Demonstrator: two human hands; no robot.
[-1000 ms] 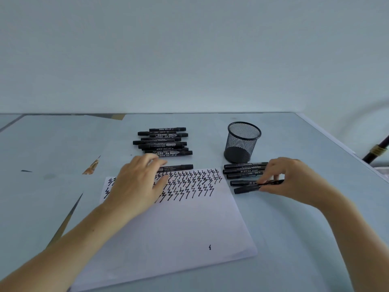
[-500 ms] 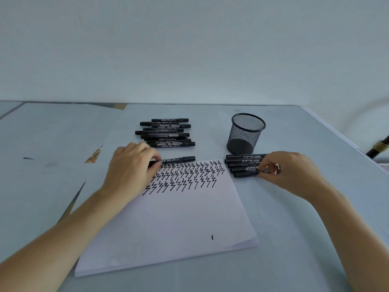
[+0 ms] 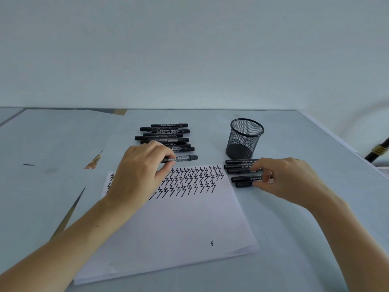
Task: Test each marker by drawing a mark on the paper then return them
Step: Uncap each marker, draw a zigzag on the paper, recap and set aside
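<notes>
Left hand (image 3: 139, 175) pinches a capped black marker (image 3: 183, 158) just above the paper (image 3: 179, 224), right hand (image 3: 282, 178) fingers curl onto the row of markers (image 3: 242, 167) beside the mesh cup (image 3: 245, 138), so probably mid-swap: next, uncap and draw.

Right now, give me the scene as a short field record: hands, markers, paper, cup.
left hand: fingers pinch a single marker lying just beyond the paper's far edge
right hand: fingers on the right marker row, gripping one
left marker pile: flat on table, beyond the left hand
paper: rows of zigzag test marks along the far end, one small mark near the front right
mesh cup: upright, looks empty, behind the right row
</notes>
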